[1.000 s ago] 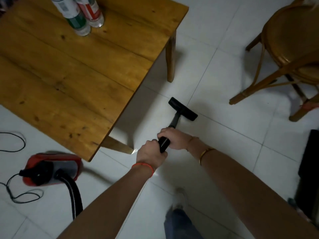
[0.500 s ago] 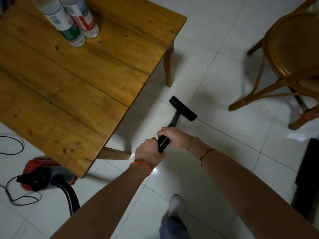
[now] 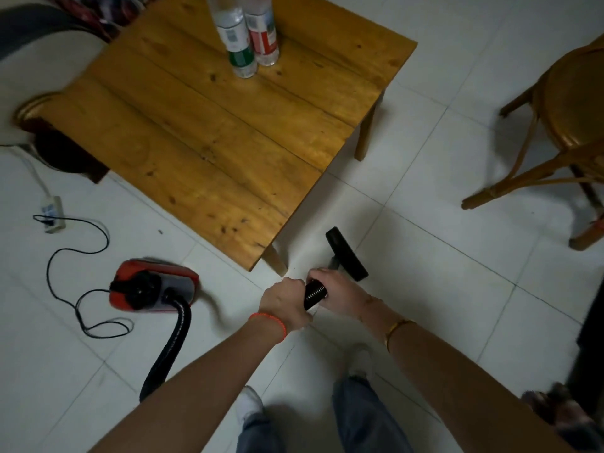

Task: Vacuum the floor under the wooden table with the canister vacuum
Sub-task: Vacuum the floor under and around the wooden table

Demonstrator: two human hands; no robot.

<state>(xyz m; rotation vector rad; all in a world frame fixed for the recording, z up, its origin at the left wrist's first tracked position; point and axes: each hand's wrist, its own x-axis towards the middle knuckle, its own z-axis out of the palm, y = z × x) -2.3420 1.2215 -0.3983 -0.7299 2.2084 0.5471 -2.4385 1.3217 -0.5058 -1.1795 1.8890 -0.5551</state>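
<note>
The wooden table (image 3: 228, 132) fills the upper middle of the view. A red and grey canister vacuum (image 3: 152, 286) sits on the white tiles left of the table's near corner, its black hose (image 3: 173, 341) curving down toward me. Both hands hold the ribbed hose end (image 3: 315, 293): my left hand (image 3: 286, 304) grips it from the left, my right hand (image 3: 340, 291) from the right. The black floor nozzle (image 3: 346, 255) rests on the tiles just right of the near table leg (image 3: 276, 261), outside the table's edge.
Two plastic bottles (image 3: 248, 34) stand on the table's far side. A wooden chair (image 3: 562, 132) stands at the right. A power strip (image 3: 52, 209) and black cord (image 3: 78, 263) lie on the floor at left. A dark object (image 3: 588, 338) borders the right edge.
The view has swung left and back, so the whole table, canister and power strip now show. The nozzle has come nearer to the near table leg; both hands keep their grip.
</note>
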